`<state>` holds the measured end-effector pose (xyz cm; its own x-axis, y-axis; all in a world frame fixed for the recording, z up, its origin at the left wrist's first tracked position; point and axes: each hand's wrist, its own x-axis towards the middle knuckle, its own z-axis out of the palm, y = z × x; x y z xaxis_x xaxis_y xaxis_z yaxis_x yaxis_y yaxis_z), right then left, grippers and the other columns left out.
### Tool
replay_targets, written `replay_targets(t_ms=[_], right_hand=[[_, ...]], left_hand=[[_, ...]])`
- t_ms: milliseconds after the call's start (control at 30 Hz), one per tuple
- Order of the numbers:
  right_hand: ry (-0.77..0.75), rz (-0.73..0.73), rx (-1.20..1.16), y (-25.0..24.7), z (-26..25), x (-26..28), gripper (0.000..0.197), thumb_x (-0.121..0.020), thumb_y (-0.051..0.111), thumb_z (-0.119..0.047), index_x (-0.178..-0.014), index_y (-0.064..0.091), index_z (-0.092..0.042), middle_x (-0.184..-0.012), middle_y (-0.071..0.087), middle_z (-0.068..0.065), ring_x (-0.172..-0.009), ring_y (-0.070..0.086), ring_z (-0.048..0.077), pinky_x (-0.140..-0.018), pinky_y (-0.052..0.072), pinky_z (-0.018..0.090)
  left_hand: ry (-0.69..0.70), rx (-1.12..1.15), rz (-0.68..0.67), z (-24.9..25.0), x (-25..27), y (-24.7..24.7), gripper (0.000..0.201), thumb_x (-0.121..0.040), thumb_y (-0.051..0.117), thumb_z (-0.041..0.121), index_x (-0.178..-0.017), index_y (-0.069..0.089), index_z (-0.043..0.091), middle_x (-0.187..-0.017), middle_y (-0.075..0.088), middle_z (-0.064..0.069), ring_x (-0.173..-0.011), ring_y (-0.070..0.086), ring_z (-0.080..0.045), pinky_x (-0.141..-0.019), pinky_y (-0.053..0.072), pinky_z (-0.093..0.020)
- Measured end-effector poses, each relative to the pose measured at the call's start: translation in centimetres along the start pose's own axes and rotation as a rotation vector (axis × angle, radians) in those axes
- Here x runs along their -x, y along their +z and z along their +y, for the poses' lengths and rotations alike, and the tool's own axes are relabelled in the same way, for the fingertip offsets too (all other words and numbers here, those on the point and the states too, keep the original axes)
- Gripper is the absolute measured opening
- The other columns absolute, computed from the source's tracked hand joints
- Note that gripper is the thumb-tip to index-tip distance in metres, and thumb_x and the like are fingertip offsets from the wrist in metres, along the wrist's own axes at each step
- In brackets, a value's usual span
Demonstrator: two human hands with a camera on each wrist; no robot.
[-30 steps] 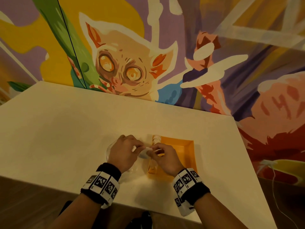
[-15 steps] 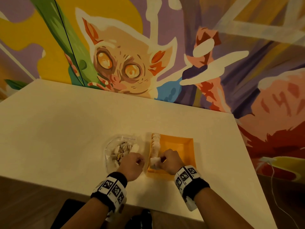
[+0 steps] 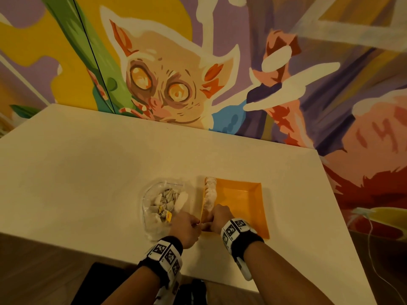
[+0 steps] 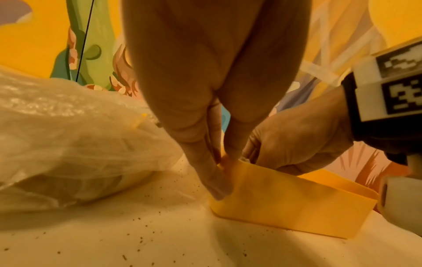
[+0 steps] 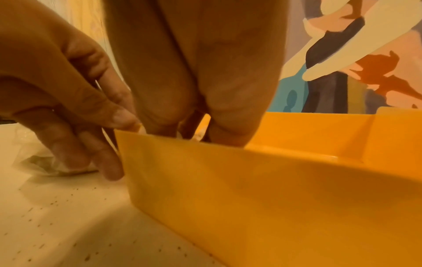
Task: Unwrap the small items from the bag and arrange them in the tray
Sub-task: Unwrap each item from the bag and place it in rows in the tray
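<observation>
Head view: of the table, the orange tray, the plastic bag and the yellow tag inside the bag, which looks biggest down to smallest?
1. Table
2. Tray
3. Bag, slightly smaller than the tray
4. Tag, tiny

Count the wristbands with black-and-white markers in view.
2: one wristband on the left wrist beside the bag, the other wristband on the right wrist over the tray.

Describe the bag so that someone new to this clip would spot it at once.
On the white table below the mural, find the orange tray near the front edge. The bag lies just left of it, beside the left hand. Unlike the rigid tray, it is clear crumpled plastic, heaped with pale wrapped items and yellow tags.
</observation>
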<state>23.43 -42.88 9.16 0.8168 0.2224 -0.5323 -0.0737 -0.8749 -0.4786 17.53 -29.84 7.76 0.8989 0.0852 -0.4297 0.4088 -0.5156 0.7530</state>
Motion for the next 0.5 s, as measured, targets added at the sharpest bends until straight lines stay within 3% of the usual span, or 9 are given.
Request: replay_targets(t_ms=[67,133,233,300,400,500], right_hand=[[0.027,0.013,-0.024,0.0,-0.1,0.0,0.035,-0.082,0.076,-0.012,-0.053,0.057,-0.018,-0.049,0.052,-0.012,-0.041,0.048,-0.005,-0.037,0.036,0.007],[0.057,0.023,-0.027,0.1,-0.2,0.0,0.035,-0.084,0.071,-0.005,-0.055,0.055,-0.016,-0.054,0.053,-0.007,-0.033,0.047,-0.005,-0.032,0.03,0.006],[0.076,0.057,0.008,0.3,-0.3,-0.3,0.027,-0.082,0.073,-0.011,-0.061,0.057,-0.016,-0.066,0.059,-0.002,-0.051,0.056,0.006,-0.036,0.033,0.014],[0.073,0.082,0.006,0.3,-0.3,-0.2,0.016,-0.081,0.075,-0.018,-0.07,0.064,-0.014,-0.074,0.062,0.001,-0.062,0.057,0.012,-0.042,0.035,0.017],[0.045,0.141,-0.008,0.0,-0.2,0.1,0.017,-0.078,0.074,-0.027,-0.079,0.069,-0.01,-0.075,0.064,0.003,-0.064,0.058,0.014,-0.049,0.047,0.024],[0.036,0.149,-0.045,-0.5,0.4,0.3,0.023,-0.074,0.08,-0.032,-0.083,0.07,-0.014,-0.084,0.067,0.002,-0.073,0.059,0.012,-0.058,0.045,0.022]], left_hand=[[0.002,0.012,0.006,-0.2,-0.1,0.1,0.023,-0.092,0.063,0.017,-0.082,0.072,-0.001,-0.079,0.071,-0.019,-0.06,0.065,-0.018,-0.06,0.057,-0.03],[0.013,0.016,0.005,-0.3,-0.1,0.1,0.027,-0.093,0.061,0.019,-0.08,0.072,-0.002,-0.077,0.071,-0.02,-0.061,0.066,-0.022,-0.063,0.058,-0.037],[0.021,0.015,0.004,-0.2,0.2,-0.1,0.03,-0.094,0.06,0.022,-0.08,0.072,-0.001,-0.076,0.071,-0.019,-0.069,0.069,-0.026,-0.066,0.059,-0.039],[0.016,0.007,0.005,-0.1,0.3,-0.2,0.027,-0.094,0.059,0.021,-0.084,0.073,0.001,-0.077,0.072,-0.015,-0.069,0.069,-0.024,-0.064,0.059,-0.034],[0.001,0.01,0.006,0.2,0.7,-0.4,0.021,-0.095,0.059,0.018,-0.085,0.072,0.005,-0.076,0.07,-0.008,-0.066,0.068,-0.017,-0.058,0.055,-0.024],[-0.027,0.152,0.028,0.8,1.9,-1.3,0.021,-0.095,0.058,0.014,-0.079,0.068,0.006,-0.076,0.07,-0.011,-0.068,0.071,-0.021,-0.065,0.059,-0.032]])
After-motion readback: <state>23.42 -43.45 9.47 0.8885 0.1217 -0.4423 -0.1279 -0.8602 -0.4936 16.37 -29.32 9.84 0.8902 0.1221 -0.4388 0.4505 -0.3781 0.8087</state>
